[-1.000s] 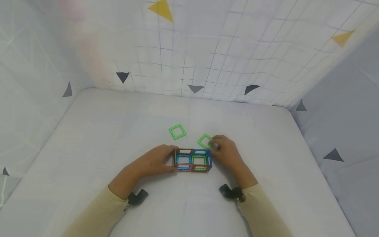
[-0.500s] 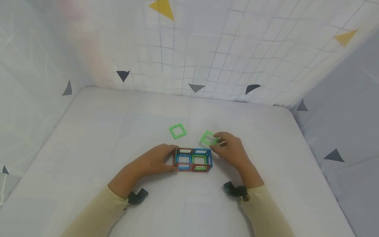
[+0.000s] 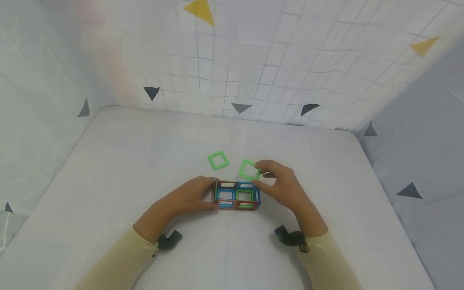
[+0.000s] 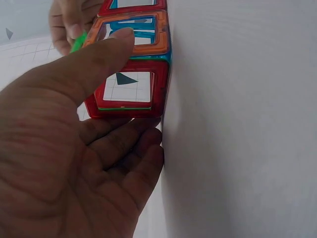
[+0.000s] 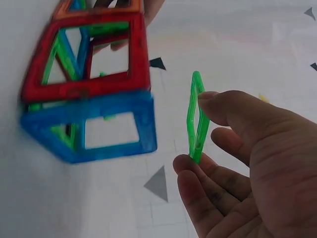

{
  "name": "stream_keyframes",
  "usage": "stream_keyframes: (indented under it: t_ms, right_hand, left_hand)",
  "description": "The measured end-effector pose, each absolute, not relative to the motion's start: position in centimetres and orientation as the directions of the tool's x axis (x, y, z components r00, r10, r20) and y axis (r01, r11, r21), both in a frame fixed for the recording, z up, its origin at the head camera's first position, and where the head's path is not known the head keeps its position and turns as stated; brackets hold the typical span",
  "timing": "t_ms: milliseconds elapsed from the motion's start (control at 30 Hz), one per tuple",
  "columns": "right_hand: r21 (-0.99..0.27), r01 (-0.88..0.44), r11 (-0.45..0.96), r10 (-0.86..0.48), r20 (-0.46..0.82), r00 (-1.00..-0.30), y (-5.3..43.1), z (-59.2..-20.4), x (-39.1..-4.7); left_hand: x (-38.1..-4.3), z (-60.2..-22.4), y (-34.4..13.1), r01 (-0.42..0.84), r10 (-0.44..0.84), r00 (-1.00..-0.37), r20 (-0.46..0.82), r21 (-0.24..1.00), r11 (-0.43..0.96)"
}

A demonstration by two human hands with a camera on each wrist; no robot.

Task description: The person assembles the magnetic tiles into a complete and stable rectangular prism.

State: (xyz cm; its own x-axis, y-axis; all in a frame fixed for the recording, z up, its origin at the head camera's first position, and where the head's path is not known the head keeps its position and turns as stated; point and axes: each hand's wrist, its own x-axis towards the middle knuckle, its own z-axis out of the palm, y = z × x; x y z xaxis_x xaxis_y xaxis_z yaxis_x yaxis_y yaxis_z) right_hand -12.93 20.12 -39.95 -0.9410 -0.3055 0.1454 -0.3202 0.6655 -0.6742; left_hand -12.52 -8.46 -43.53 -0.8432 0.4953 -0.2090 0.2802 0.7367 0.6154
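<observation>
Square magnetic tiles with open centres, in red, orange, blue and green, form a low, open-topped box (image 3: 237, 205) on the white surface. My left hand (image 3: 192, 195) grips its left end; in the left wrist view the thumb lies over an orange tile (image 4: 163, 34), fingers by the red end tile (image 4: 159, 94). My right hand (image 3: 280, 181) pinches a green magnetic tile (image 5: 191, 111) by its edge between thumb and fingertips. In the head view this tile is just behind the box's right half. The right wrist view shows it apart from the box's blue end tile (image 5: 146, 119).
Another green magnetic tile (image 3: 222, 166) lies flat behind the box, left of the held one. A pale cloth wall with grid lines and triangles (image 3: 241, 108) rises at the table's far edge. Dark wrist devices (image 3: 169, 241) sit at both sleeves.
My right hand first drew the green tile rightward and off the surface, then brought it back left, toward the box's rear edge. The left hand and the box have stayed in place.
</observation>
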Motion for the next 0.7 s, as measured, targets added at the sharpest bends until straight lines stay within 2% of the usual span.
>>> stream_keyframes:
  t_ms: [267, 700]
  right_hand:
    - [-0.624, -0.427, 0.654, -0.457, 0.124, -0.881, 18.2, -39.3, -11.9]
    - [-0.638, -0.453, 0.622, -0.540, 0.068, -0.839, 16.5, -39.8, -11.4]
  left_hand:
    - [-12.5, -43.5, -8.4, 0.290, 0.503, -0.840, -0.202, 0.615, 0.733]
    - [-12.5, -43.2, -8.4, 0.248, 0.483, -0.842, -0.239, 0.623, 0.742]
